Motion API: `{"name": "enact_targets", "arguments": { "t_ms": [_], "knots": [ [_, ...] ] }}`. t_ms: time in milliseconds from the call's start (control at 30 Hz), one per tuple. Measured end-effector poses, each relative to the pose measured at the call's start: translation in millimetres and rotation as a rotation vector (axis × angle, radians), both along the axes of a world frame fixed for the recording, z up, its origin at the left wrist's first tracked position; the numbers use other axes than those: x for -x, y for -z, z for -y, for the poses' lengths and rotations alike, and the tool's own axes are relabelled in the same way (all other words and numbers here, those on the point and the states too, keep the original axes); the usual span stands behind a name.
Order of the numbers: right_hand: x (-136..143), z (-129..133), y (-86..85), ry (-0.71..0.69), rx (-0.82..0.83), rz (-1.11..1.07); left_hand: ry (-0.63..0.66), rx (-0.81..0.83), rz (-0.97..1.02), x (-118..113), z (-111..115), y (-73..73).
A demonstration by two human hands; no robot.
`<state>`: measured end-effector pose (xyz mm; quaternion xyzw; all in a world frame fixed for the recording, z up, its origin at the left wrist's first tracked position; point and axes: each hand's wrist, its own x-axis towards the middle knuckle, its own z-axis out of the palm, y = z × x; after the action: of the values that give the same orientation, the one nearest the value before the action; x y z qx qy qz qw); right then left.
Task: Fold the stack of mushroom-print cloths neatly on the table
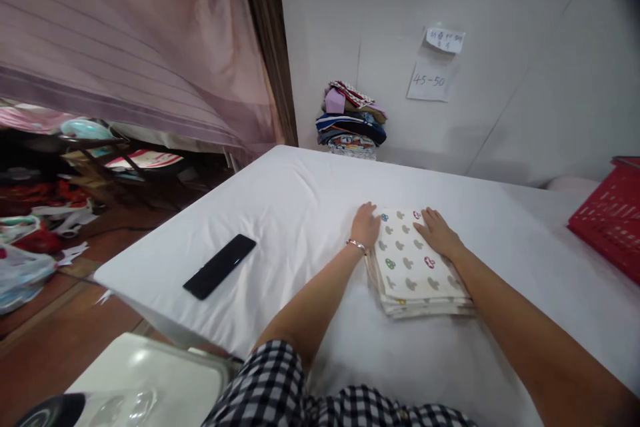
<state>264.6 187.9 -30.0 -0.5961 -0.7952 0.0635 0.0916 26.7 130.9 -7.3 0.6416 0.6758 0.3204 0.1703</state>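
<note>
Gingham sleeve (pixel 273 383), black-and-white | wall note (pixel 428 82) reads "45-50" | folded mushroom-print cloth (pixel 404 267), layered, rectangular | left hand (pixel 366 225), right hand (pixel 441 235) apart, unclenched, at opposite sides

A black phone (pixel 220 267) is lying by the near left corner of the white surface (pixel 295 213); folded clothes (pixel 353 123) are rising at its far edge, a red basket (pixel 613 220) sitting farther right.
</note>
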Motion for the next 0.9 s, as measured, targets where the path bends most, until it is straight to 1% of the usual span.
{"name": "enact_targets", "arguments": {
  "t_ms": [33, 67, 100, 133, 200, 267, 367, 567, 767, 900],
  "knots": [
    [-1, -1, 1.1, 0.0, -0.001, 0.0, -0.096, 0.013, 0.078, 11, -1, 0.9],
    [-2, -1, 2.0, 0.002, -0.004, 0.002, -0.159, 0.047, 0.145, 22, -1, 2.2],
    [-2, -2, 2.6, 0.005, -0.008, 0.003, -0.19, 0.08, 0.195, 31, 0, 3.7],
    [-3, -2, 2.7, 0.007, -0.009, 0.004, -0.196, 0.099, 0.229, 38, 0, 5.0],
    [-2, -1, 1.5, 0.014, -0.007, 0.006, -0.169, 0.125, 0.25, 45, 2, 6.7],
    [-1, 1, -1.3, 0.022, -0.005, 0.009, -0.141, 0.148, 0.217, 44, 3, 6.4],
    [1, 4, -5.5, 0.036, 0.006, 0.023, -0.122, 0.175, 0.114, 38, 2, 5.2],
    [3, 5, -6.0, 0.048, -0.009, 0.031, -0.12, 0.135, -0.037, 34, -10, 9.5],
    [4, 6, -8.5, 0.054, 0.012, 0.043, -0.198, 0.091, -0.079, 30, -20, 12.2],
    [3, 6, -7.7, 0.052, -0.012, 0.032, -0.163, 0.096, -0.098, 32, -24, 10.1]
  ]
}}
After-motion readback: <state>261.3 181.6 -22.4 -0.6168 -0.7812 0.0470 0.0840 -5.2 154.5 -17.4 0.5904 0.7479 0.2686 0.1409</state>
